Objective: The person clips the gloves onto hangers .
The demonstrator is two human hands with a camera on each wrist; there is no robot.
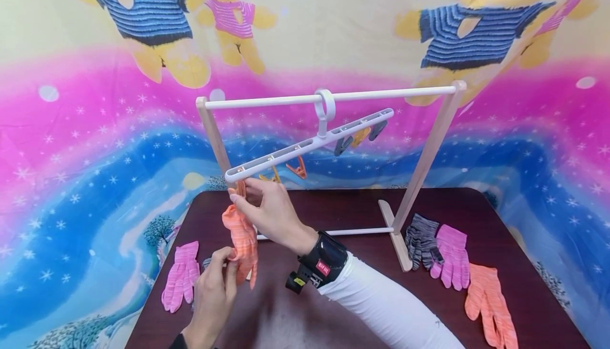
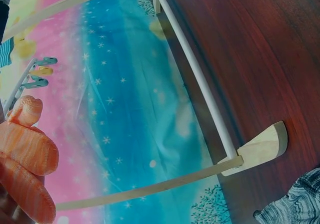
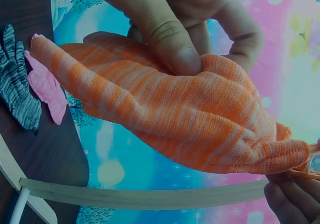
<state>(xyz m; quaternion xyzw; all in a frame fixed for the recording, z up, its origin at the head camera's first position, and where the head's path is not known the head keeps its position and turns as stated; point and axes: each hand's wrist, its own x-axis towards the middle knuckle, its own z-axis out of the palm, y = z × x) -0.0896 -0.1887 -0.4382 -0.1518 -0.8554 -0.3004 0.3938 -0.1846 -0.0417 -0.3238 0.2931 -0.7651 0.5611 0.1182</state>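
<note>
An orange striped knit glove (image 1: 244, 243) hangs below the left end of a white clip hanger (image 1: 281, 154). My right hand (image 1: 274, 212) pinches an orange clothespin (image 1: 240, 187) at that end, where the glove's cuff is bunched. Lower down, my left hand (image 1: 214, 288) holds the side of the glove between thumb and fingers. In the right wrist view, the left thumb presses on the orange glove (image 3: 175, 109), and its cuff reaches the clothespin by the right fingers (image 3: 295, 196). Part of the glove (image 2: 27, 154) shows in the left wrist view.
The hanger's ring (image 1: 325, 106) hangs on the top bar of a wooden rack (image 1: 424, 161). More clothespins (image 1: 362, 136) dangle along the hanger. A pink glove (image 1: 182, 275) and a mostly hidden grey one lie left; grey (image 1: 420, 240), pink (image 1: 451, 256) and orange (image 1: 491, 304) gloves lie right.
</note>
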